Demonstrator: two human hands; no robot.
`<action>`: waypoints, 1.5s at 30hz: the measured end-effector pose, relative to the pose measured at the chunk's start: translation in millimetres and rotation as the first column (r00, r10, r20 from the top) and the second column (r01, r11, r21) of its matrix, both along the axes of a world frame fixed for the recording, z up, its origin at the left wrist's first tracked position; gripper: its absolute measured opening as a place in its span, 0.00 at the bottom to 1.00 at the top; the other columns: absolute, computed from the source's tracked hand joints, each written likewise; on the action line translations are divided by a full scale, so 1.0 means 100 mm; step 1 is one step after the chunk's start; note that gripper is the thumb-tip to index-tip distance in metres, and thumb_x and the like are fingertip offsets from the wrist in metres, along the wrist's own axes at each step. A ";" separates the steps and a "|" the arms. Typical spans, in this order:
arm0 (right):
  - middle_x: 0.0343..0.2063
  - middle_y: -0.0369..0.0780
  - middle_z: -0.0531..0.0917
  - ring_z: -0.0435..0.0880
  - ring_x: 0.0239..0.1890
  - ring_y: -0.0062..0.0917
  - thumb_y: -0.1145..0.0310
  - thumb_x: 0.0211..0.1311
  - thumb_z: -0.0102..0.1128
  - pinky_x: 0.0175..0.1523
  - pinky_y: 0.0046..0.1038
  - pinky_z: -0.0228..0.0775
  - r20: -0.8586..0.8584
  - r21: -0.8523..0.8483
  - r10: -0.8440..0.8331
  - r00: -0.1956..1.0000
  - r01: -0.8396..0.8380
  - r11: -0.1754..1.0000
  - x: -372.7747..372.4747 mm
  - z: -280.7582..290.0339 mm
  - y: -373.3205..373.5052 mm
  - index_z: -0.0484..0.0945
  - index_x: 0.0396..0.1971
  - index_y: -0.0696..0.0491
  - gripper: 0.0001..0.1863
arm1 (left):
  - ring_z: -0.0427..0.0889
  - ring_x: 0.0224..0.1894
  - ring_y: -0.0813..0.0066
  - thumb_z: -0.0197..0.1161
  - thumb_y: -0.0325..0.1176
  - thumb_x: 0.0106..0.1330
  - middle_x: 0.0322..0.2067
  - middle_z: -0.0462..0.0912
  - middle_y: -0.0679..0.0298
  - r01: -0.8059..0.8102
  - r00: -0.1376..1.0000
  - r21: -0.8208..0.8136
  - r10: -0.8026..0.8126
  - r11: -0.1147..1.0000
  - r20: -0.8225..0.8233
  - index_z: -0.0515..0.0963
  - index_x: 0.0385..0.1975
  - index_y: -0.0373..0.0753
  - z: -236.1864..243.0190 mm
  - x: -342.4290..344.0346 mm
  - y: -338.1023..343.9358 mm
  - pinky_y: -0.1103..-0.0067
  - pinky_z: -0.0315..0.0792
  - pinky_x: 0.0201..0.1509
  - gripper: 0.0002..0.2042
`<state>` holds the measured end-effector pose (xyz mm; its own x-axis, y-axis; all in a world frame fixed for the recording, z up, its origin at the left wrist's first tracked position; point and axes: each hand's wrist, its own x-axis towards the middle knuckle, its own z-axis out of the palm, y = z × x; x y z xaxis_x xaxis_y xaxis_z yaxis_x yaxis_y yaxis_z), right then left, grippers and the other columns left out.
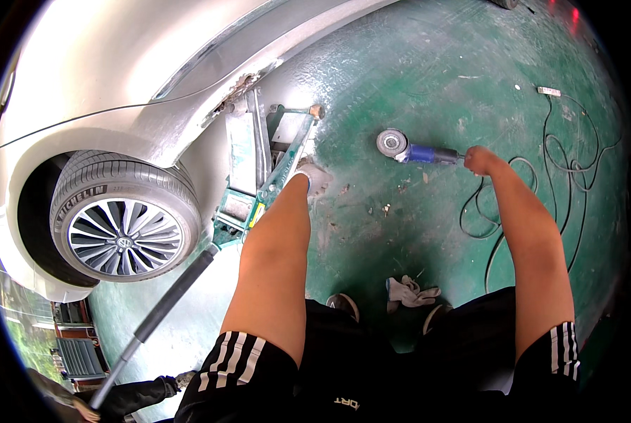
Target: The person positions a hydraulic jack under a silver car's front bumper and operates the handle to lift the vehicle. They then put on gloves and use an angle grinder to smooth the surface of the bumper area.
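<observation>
Left hand (317,180) partly hidden, grip untellable; right hand (479,161) curled, probably round one cord (461,156), one grinder (428,154) left of its fingers.

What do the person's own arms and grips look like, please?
The left arm and right arm have short black sleeves with white stripes and are bare below. The left grip, somewhat blurred, seems to wear a pale glove; the right grip wears none.

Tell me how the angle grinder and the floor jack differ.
The angle grinder is mainly blue and black; the floor jack is largely green. The grinder is much smaller than the jack. The grinder carries a round disc; the jack, a long grey handle.
</observation>
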<state>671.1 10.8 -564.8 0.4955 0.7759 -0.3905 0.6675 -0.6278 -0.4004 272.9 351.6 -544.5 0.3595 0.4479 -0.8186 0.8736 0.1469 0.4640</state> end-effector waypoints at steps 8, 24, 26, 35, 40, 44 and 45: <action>0.27 0.46 0.87 0.89 0.27 0.34 0.67 0.58 0.60 0.37 0.37 0.80 0.027 -0.024 0.005 1.000 -0.004 1.000 -0.02 0.02 0.03 0.83 0.35 0.59 0.11 | 0.65 0.20 0.77 0.60 0.31 0.70 0.20 0.66 0.70 -0.050 0.997 -0.095 0.055 0.994 0.051 0.68 0.33 0.42 -0.25 -0.08 0.21 0.75 0.55 0.22 0.07; 0.31 0.49 0.88 0.89 0.38 0.43 0.63 0.58 0.57 0.48 0.42 0.79 0.021 -0.066 -0.025 0.999 0.027 0.997 -0.14 0.19 0.01 0.86 0.38 0.57 0.16 | 0.60 0.18 0.79 0.58 0.31 0.71 0.19 0.60 0.72 -0.068 0.992 -0.157 0.083 0.985 0.092 0.66 0.34 0.45 -0.22 -0.11 0.19 0.75 0.50 0.21 0.07; 0.31 0.49 0.88 0.89 0.39 0.43 0.63 0.57 0.57 0.49 0.41 0.79 0.030 -0.057 -0.026 0.999 0.028 0.998 -0.15 0.18 0.01 0.86 0.38 0.56 0.16 | 0.59 0.18 0.80 0.57 0.30 0.71 0.19 0.60 0.72 -0.064 0.992 -0.161 0.080 0.985 0.095 0.66 0.34 0.44 -0.23 -0.12 0.20 0.75 0.50 0.21 0.06; 0.31 0.50 0.88 0.90 0.35 0.42 0.64 0.58 0.57 0.48 0.41 0.80 0.000 -0.022 -0.055 0.998 0.055 0.998 -0.10 0.13 -0.06 0.86 0.38 0.58 0.16 | 0.58 0.18 0.80 0.56 0.29 0.70 0.20 0.60 0.73 -0.029 0.995 -0.153 0.042 0.988 0.085 0.65 0.33 0.44 -0.19 -0.08 0.17 0.76 0.49 0.20 0.06; 0.30 0.50 0.88 0.90 0.32 0.40 0.65 0.59 0.56 0.46 0.40 0.81 -0.032 -0.022 -0.073 0.997 0.072 0.997 -0.16 0.18 -0.05 0.85 0.37 0.59 0.15 | 0.58 0.18 0.80 0.56 0.29 0.70 0.19 0.59 0.73 -0.051 0.996 -0.173 0.063 0.984 0.066 0.65 0.34 0.45 -0.26 -0.09 0.23 0.76 0.48 0.21 0.06; 0.30 0.50 0.88 0.90 0.33 0.41 0.65 0.59 0.56 0.47 0.41 0.80 -0.026 -0.025 -0.070 0.997 0.069 0.997 -0.16 0.18 -0.03 0.86 0.37 0.59 0.15 | 0.62 0.19 0.79 0.57 0.32 0.71 0.20 0.63 0.71 -0.051 0.996 -0.236 0.068 0.970 0.064 0.66 0.36 0.45 -0.43 -0.11 0.37 0.75 0.52 0.21 0.06; 0.30 0.50 0.88 0.90 0.33 0.41 0.65 0.58 0.56 0.47 0.41 0.80 -0.021 -0.027 -0.070 0.997 0.070 0.997 -0.13 0.16 -0.04 0.86 0.38 0.58 0.15 | 0.65 0.20 0.77 0.58 0.35 0.71 0.20 0.66 0.70 -0.014 0.997 -0.207 0.028 0.978 0.066 0.68 0.39 0.44 -0.47 -0.10 0.39 0.75 0.57 0.22 0.07</action>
